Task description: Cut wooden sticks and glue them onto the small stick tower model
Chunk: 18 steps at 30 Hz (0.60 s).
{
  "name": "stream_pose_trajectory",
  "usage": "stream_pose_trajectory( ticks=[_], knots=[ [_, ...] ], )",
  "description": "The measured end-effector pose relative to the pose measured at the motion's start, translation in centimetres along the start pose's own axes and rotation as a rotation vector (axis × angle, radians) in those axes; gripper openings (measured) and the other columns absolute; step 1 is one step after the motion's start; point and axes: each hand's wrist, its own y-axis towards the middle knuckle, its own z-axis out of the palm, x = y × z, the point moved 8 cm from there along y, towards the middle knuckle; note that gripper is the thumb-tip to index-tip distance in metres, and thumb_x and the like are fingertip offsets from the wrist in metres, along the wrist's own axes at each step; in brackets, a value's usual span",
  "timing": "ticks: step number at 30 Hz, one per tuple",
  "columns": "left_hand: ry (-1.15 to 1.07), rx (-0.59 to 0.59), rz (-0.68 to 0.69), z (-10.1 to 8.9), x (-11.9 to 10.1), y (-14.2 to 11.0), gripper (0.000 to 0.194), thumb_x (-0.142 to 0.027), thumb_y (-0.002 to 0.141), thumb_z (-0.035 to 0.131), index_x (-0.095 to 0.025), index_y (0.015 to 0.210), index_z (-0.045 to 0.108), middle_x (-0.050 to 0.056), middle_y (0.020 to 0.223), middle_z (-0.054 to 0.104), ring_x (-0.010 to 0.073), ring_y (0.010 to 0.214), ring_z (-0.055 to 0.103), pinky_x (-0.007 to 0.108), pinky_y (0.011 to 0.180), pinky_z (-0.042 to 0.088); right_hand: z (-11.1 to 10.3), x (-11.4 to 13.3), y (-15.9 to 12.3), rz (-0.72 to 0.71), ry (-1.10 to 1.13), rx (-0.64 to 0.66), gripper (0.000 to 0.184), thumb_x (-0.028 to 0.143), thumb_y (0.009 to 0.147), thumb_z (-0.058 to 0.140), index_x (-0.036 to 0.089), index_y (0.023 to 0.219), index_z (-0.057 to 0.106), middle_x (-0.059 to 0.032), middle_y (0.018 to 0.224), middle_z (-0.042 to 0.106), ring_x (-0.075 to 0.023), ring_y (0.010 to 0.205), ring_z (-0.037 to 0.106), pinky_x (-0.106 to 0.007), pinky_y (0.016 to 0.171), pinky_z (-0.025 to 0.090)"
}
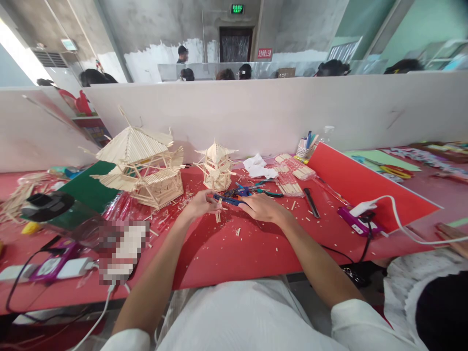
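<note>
My right hand (263, 208) is closed round blue-handled pliers (230, 200), whose head reaches toward my left hand. The fingers of my left hand (200, 204) are pinched together at the head of the pliers; what they hold is too small to make out, though pale wooden stick pieces (218, 217) show just below. Right behind my hands stands a small pagoda model (216, 168) built of thin wooden sticks. A larger stick pavilion model (141, 163) with a wide slatted roof is to its left. More pliers (270, 193) lie beyond my right hand.
Stick offcuts litter the red table (226, 263). Stick packs (290, 185), a black cutter knife (311, 203) and a red board (369, 190) are on the right. A bottle (68, 214), power strip (54, 265) and phone-like pixelated object (124, 253) lie left. A white partition (270, 109) stands behind.
</note>
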Motion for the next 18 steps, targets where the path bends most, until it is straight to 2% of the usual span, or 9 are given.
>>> stream_pose_trajectory(
  ticks=[6,11,15,18],
  knots=[
    [-0.031,0.015,0.015,0.0,-0.3,-0.2,0.047,-0.018,0.063,0.087,-0.013,0.100,0.059,-0.001,0.066,0.070,0.0164,0.065,0.073,0.028,0.068,0.062,0.0,-0.2,0.2,0.033,0.021,-0.006,0.042,0.039,0.108,0.032,0.018,0.111,0.068,-0.0119,0.101,0.076,-0.0264,0.091,0.071,-0.029,0.073,0.037],
    [-0.034,0.012,0.002,-0.1,-0.5,-0.5,0.059,-0.019,0.065,0.088,-0.015,0.114,0.056,0.001,0.074,0.073,0.0157,0.071,0.074,0.029,0.076,0.062,-0.1,-0.5,0.4,0.067,0.064,-0.027,0.044,0.041,0.108,0.030,0.019,0.107,0.068,-0.0112,0.101,0.076,-0.0247,0.092,0.071,-0.028,0.074,0.037],
    [-0.043,0.010,0.007,-0.2,-0.4,-0.4,0.061,-0.022,0.067,0.087,-0.017,0.118,0.055,0.001,0.075,0.074,0.0151,0.073,0.074,0.029,0.078,0.061,-0.3,-2.3,0.0,0.102,0.120,-0.031,0.045,0.048,0.107,0.031,0.020,0.107,0.066,-0.0101,0.103,0.075,-0.0251,0.095,0.069,-0.029,0.076,0.039],
    [-0.053,0.007,0.020,-0.5,-0.2,0.0,0.049,-0.027,0.066,0.089,-0.016,0.104,0.060,0.001,0.076,0.073,0.0143,0.073,0.074,0.028,0.078,0.060,-0.7,-5.0,-0.6,0.198,0.128,-0.074,0.044,0.052,0.105,0.034,0.019,0.114,0.063,-0.0117,0.113,0.073,-0.0263,0.100,0.067,-0.030,0.078,0.041]
  ],
)
